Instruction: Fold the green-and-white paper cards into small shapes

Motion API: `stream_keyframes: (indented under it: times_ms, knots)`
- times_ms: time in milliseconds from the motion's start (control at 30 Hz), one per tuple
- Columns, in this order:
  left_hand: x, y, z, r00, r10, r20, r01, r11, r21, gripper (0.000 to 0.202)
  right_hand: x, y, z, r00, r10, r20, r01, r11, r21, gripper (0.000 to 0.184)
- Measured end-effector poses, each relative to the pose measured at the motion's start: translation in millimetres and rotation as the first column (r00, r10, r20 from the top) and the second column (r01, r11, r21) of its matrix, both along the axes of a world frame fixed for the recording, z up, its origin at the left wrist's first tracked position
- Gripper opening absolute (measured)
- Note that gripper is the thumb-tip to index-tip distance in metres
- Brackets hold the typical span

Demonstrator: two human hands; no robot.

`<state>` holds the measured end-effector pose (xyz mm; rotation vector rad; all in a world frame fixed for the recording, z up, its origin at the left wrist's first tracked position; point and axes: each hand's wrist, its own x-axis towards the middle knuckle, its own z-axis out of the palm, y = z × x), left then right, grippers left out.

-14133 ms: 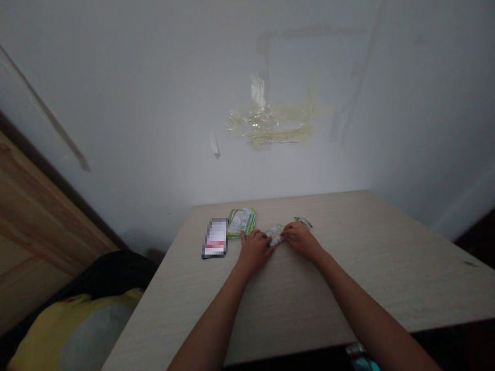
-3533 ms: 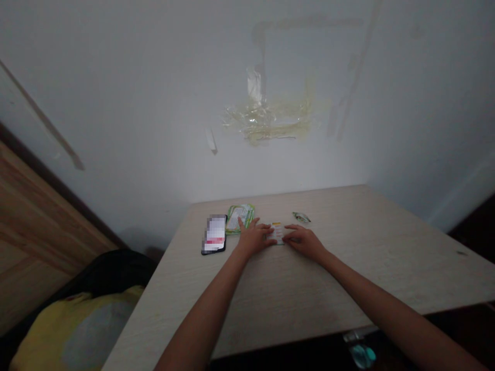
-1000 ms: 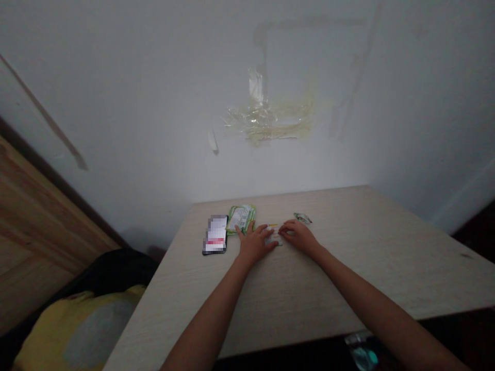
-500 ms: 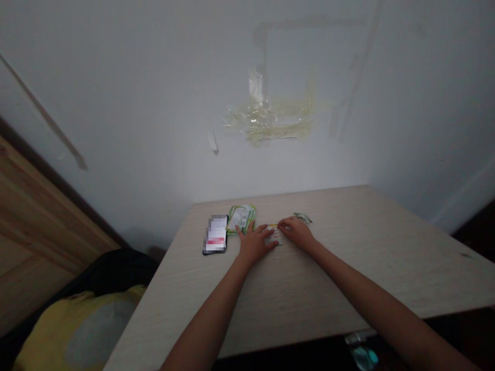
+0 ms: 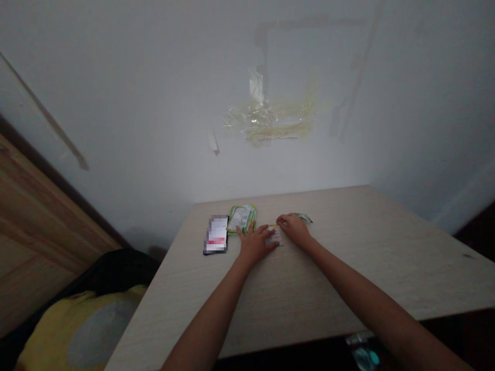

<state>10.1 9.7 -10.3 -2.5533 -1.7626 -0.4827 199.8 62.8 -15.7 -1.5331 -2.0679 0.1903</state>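
Note:
A small white card or packet [image 5: 275, 237] with a yellow-orange strip along its top lies flat on the table. My left hand [image 5: 254, 243] rests on its left side with the fingers spread, pressing it down. My right hand [image 5: 295, 228] is at its upper right corner, thumb and fingers pinched together; what they hold, if anything, is too small to make out. Just beyond the left hand lies a green and white plastic packet [image 5: 242, 218]. A small green and silver wrapper piece [image 5: 306, 218] sits behind the right hand, partly covered by it.
A phone [image 5: 216, 235] with a lit, blurred screen lies left of the packet. The pale wooden table [image 5: 348, 221] meets a wall [image 5: 154, 103] with old tape. A yellow and grey cushion [image 5: 77, 330] is at lower left, a clear bottle [image 5: 363, 353] below the front edge.
My right hand has shifted very slightly left and up along the card's top corner. The left hand stays spread on the card.

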Motion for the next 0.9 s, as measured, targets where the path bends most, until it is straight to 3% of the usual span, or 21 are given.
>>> stream_keyframes:
  times_ms: [467,900]
  knots:
    - [2,-7,4.3,1.0,0.003,-0.004,-0.003,0.999,0.041,0.044,9,-2,-5.0,0.962,0.104,-0.251,-0.075,0.99,0.121,0.019]
    - [4,-8,5.4,0.999,0.031,-0.014,-0.031,0.999,0.011,0.045,3,-8,-9.2,0.984,0.174,-0.026,-0.169,0.977,0.132,0.017]
